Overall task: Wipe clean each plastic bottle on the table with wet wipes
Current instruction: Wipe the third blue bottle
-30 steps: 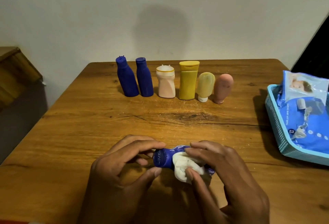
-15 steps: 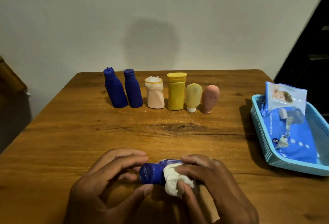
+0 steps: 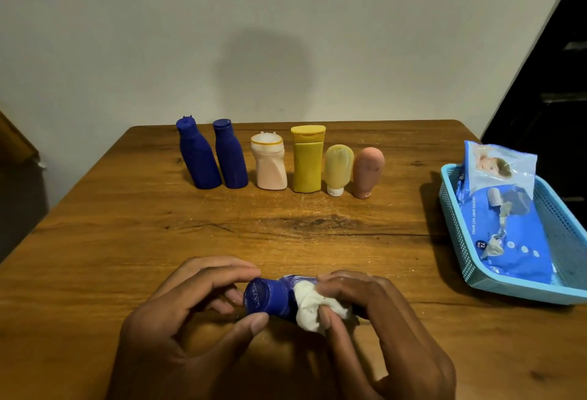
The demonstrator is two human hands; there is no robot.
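A small blue bottle [image 3: 270,298] lies on its side near the table's front edge, cap end pointing left. My left hand [image 3: 187,320] pinches its cap between thumb and fingers. My right hand [image 3: 378,323] grips a crumpled white wet wipe [image 3: 309,307] wrapped round the bottle's body, which is mostly hidden. At the back stand several bottles in a row: two blue bottles [image 3: 198,155] [image 3: 230,155], a peach one [image 3: 270,163], a yellow one [image 3: 307,160], a pale yellow tube [image 3: 337,169] and a pink tube [image 3: 367,171].
A turquoise basket [image 3: 457,241] sits at the table's right edge with a blue pack of wet wipes [image 3: 508,234] in it. The wooden table [image 3: 127,234] has a dark crack across its middle. A wall stands behind.
The camera view has shifted, so everything sits lower and more to the left. The blue bottle has turned in my hands, its cap now facing more toward me; the wipe stays on its body.
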